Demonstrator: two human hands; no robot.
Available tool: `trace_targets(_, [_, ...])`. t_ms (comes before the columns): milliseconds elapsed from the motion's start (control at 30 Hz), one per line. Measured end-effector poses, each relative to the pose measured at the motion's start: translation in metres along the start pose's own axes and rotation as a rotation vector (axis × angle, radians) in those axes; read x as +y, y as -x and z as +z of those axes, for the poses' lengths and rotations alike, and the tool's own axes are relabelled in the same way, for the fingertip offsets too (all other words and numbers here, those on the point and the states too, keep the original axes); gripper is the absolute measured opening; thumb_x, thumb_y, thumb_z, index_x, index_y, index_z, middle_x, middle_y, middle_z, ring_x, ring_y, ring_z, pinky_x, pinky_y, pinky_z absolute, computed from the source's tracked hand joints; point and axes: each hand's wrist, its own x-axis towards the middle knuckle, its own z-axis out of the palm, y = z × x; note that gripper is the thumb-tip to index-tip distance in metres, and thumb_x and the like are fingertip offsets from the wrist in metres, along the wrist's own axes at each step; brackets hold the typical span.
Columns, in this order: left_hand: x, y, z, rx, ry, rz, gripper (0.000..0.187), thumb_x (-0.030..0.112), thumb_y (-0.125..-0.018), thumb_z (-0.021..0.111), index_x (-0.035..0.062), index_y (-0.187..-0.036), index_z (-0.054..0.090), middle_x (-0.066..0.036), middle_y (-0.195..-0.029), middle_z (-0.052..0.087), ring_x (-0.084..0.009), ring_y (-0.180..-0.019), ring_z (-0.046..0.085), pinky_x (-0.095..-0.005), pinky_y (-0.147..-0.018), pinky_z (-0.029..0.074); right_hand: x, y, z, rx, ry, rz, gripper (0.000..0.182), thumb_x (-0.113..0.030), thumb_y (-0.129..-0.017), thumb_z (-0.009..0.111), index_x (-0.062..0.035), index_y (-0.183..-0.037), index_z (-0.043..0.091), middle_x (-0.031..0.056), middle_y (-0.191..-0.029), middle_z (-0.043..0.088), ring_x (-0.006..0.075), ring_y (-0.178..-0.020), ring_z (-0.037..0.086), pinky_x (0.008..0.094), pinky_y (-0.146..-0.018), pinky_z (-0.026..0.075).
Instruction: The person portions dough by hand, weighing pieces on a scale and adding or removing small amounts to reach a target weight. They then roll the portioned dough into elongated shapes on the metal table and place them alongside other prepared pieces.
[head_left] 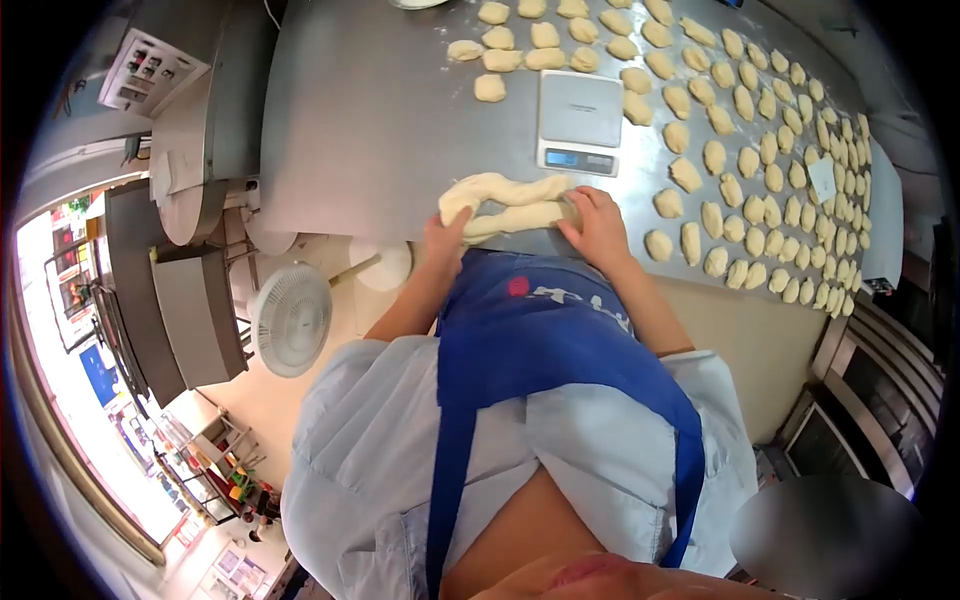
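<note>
A long, thick rope of pale dough (503, 204), folded into two strands, lies along the near edge of the steel table (370, 120). My left hand (444, 241) grips the rope's left end at the table edge. On the right end lies my right hand (598, 226), fingers curled over the dough. Both forearms reach out over my blue apron (540, 340).
A digital scale (580, 122) stands just beyond the dough rope. Several small dough pieces (745, 160) lie in rows across the right and far parts of the table. A white fan (290, 318) and a grey machine (190, 150) stand on the left. Oven doors (860, 390) are at the right.
</note>
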Motion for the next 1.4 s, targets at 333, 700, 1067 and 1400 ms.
trace_targets(333, [0.041, 0.006, 0.011, -0.41, -0.317, 0.275, 0.04, 0.014, -0.087, 0.066, -0.0022, -0.122, 0.06, -0.012, -0.112, 0.067, -0.0206, -0.101, 0.065, -0.0355, -0.086, 0.053, -0.017, -0.047, 0.035, -0.103, 0.092, -0.288, 0.051, -0.026, -0.074, 0.077, -0.0076, -0.117, 0.058, 0.0131, -0.116, 0.059, 0.033, -0.109, 0.056, 0.0432, -0.094, 0.044])
trace_targets(700, [0.038, -0.03, -0.027, -0.664, -0.392, 0.174, 0.049, 0.028, -0.089, 0.061, 0.0003, -0.129, 0.053, -0.014, -0.097, 0.067, -0.0282, -0.08, 0.065, -0.0416, -0.08, 0.053, 0.02, -0.067, -0.006, -0.616, 0.05, -0.025, 0.048, -0.046, -0.077, 0.07, -0.0077, -0.105, 0.066, 0.015, -0.098, 0.066, 0.0345, -0.096, 0.063, 0.0462, -0.085, 0.05])
trace_targets(1067, [0.062, 0.024, 0.092, -0.688, -0.904, 1.253, 0.051, 0.026, -0.08, 0.072, 0.0056, -0.125, 0.057, -0.017, -0.113, 0.065, -0.0386, -0.105, 0.061, -0.046, -0.096, 0.047, 0.027, -0.058, -0.002, -0.461, -0.338, 0.22, 0.038, -0.035, -0.076, 0.073, -0.0033, -0.097, 0.071, 0.0172, -0.091, 0.071, 0.0343, -0.078, 0.067, 0.0409, -0.072, 0.052])
trace_targets(1400, [0.084, 0.022, 0.132, -1.223, -0.812, 0.096, 0.026, 0.029, -0.085, 0.066, 0.0039, -0.093, 0.065, -0.005, -0.075, 0.064, -0.0103, -0.059, 0.06, -0.0283, -0.054, 0.048, 0.001, -0.034, -0.026, -0.183, 0.08, 0.132, 0.02, -0.022, -0.077, 0.07, -0.0061, -0.089, 0.069, 0.0138, -0.082, 0.07, 0.0338, -0.083, 0.069, 0.0422, -0.07, 0.055])
